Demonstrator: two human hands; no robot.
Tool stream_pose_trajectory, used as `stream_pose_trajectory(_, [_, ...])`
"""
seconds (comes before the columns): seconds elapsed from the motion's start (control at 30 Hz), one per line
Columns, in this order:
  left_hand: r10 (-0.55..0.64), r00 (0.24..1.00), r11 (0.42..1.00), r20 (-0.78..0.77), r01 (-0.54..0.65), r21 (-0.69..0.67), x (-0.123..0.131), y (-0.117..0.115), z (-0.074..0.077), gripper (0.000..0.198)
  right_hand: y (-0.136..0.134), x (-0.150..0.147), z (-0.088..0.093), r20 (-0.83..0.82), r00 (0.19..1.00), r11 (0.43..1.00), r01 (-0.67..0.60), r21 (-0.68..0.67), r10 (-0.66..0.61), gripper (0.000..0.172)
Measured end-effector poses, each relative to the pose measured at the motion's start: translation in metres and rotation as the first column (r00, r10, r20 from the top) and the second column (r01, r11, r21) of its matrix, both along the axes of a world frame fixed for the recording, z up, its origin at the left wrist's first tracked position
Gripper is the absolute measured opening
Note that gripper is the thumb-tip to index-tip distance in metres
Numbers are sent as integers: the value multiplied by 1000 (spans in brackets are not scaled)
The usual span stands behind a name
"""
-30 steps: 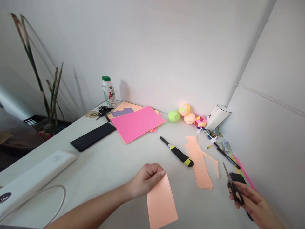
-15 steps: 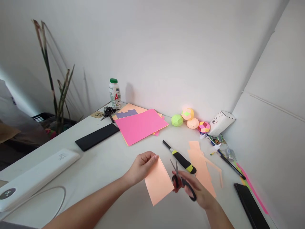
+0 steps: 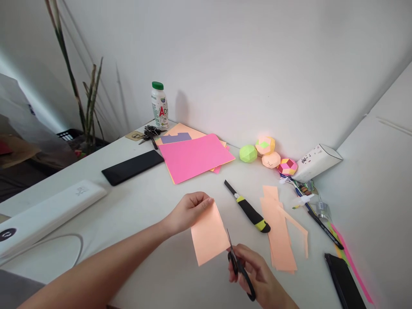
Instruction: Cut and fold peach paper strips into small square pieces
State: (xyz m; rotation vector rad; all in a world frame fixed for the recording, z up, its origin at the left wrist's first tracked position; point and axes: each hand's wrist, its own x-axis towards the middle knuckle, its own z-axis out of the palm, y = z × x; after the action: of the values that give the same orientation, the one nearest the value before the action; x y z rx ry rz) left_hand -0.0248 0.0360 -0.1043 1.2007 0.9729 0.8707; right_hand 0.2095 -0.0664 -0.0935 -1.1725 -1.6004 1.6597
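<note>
My left hand (image 3: pixel 189 210) pinches the top corner of a small peach paper sheet (image 3: pixel 208 235), holding it up over the white table (image 3: pixel 141 206). My right hand (image 3: pixel 257 277) grips black scissors (image 3: pixel 237 266), whose blades point up at the sheet's lower right edge. A black and yellow utility knife (image 3: pixel 248 207) lies just beyond the sheet. A pile of cut peach strips (image 3: pixel 279 231) rests to the right of the knife.
A pink sheet (image 3: pixel 195 155) tops a paper stack at the back. Paper balls (image 3: pixel 267 153) and a white box (image 3: pixel 317 162) stand by the wall. Black phone (image 3: pixel 132 166), keys (image 3: pixel 149 134), bottle (image 3: pixel 160 105), pens (image 3: pixel 313 206), white device (image 3: pixel 48 212), black object (image 3: pixel 344 281) also lie here.
My right hand carried the scissors from the far right over to the peach sheet, then lowered them to its bottom right edge. My left hand raised the sheet slightly.
</note>
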Motion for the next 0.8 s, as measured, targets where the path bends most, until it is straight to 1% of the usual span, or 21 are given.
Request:
stream_pose_trajectory(0.13, [-18, 1000, 1000, -7, 18, 2, 1, -2, 0, 49, 0, -3, 2, 32, 999, 1000, 9, 6, -9, 33])
stream_pose_trajectory(0.3, [-32, 999, 999, -2, 32, 13, 1, -3, 2, 48, 1, -4, 3, 19, 1000, 1000, 9, -1, -9, 35])
stream_pose_trajectory(0.47, [-27, 1000, 999, 6, 27, 18, 1, -3, 4, 48, 0, -5, 3, 10, 1000, 999, 20, -32, -19, 32])
stream_pose_trajectory(0.67, [-17, 1000, 1000, 3, 17, 20, 1, -4, 10, 49, -1, -3, 0, 26, 999, 999, 28, -29, -27, 31])
stream_pose_trajectory(0.8, [-15, 1000, 1000, 7, 15, 21, 1, -4, 11, 48, -1, -3, -2, 26, 999, 999, 24, -24, -24, 31])
